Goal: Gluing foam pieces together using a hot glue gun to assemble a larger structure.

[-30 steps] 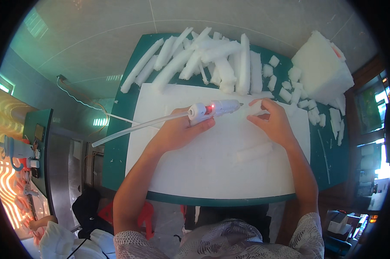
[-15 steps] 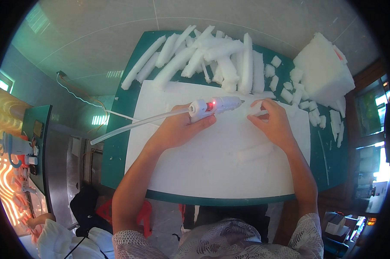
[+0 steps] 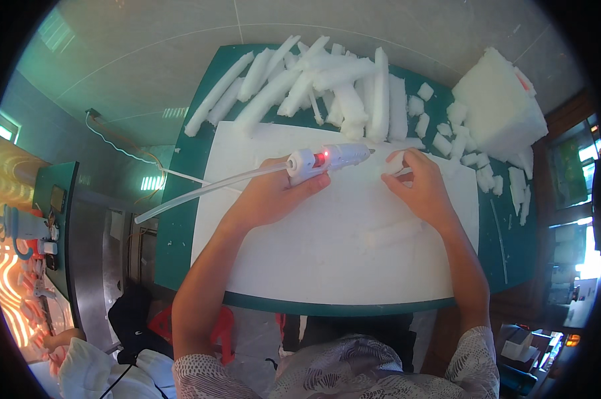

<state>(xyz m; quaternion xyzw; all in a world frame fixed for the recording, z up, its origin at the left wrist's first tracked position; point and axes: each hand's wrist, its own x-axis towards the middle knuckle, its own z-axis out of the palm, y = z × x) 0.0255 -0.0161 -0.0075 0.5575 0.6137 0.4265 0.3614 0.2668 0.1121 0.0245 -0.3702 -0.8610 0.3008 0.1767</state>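
My left hand (image 3: 274, 199) is wrapped round a white hot glue gun (image 3: 347, 155) with a red light glowing on its body. Its nozzle points right, and a long clear glue stick (image 3: 201, 190) trails out of its back to the left. Between thumb and fingers, my right hand (image 3: 425, 189) pinches a small white foam piece (image 3: 395, 163), just right of the nozzle and apart from it; the fingers partly cover it. Both hands are over a large white sheet (image 3: 314, 266). A faint white strip (image 3: 395, 233) lies on the sheet below my right hand.
White foam strips (image 3: 344, 76) are heaped along the far edge of the green table (image 3: 177, 246). A big foam block (image 3: 493, 103) and several small chunks stand at the far right. A white cord (image 3: 187, 177) reaches the table from the left. Another person's hand (image 3: 64, 338) shows at lower left.
The glue gun and my left hand have shifted slightly left. My right hand still pinches the foam piece, almost unmoved. The whole view has shifted slightly.
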